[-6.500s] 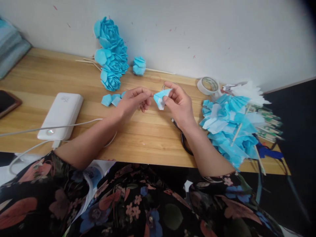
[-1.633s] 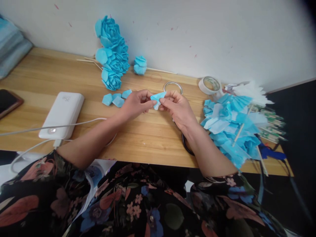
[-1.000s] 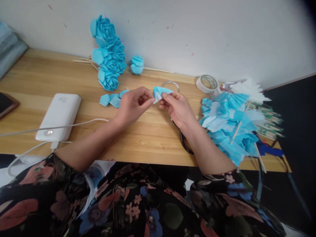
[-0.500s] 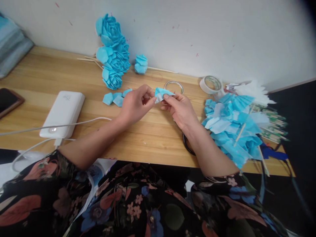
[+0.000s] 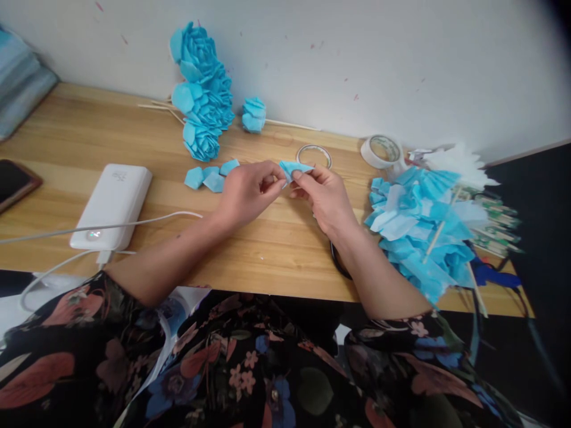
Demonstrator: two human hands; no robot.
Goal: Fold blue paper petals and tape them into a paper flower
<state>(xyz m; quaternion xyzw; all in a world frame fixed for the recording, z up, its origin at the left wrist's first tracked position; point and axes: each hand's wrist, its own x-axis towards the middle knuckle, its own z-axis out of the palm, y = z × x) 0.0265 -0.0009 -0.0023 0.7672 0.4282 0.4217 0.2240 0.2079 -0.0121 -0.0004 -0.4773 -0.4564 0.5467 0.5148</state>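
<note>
Between my hands is a small folded piece of blue crepe paper (image 5: 292,168). My right hand (image 5: 328,193) pinches it between thumb and fingers. The fingertips of my left hand (image 5: 252,190) are pinched on its left edge. Several folded blue paper petals (image 5: 214,181) lie just left of my left hand, one partly behind it. Beyond my hands, a roll of tape (image 5: 314,156) lies flat on the wooden table (image 5: 276,261). A blue paper bud (image 5: 254,115) on a thin stick rests near the wall.
Finished blue paper roses (image 5: 203,95) stand at the back left. A white power bank (image 5: 111,205) with cables and a phone (image 5: 16,184) lie left. On the right are a wider tape roll (image 5: 381,150), loose blue paper (image 5: 419,220) and a blue-handled tool (image 5: 495,276).
My left fingertips have come in to the right onto the paper's left edge. The paper is folded over more narrowly, its pale lower flap now mostly hidden. My right hand stays nearly in place.
</note>
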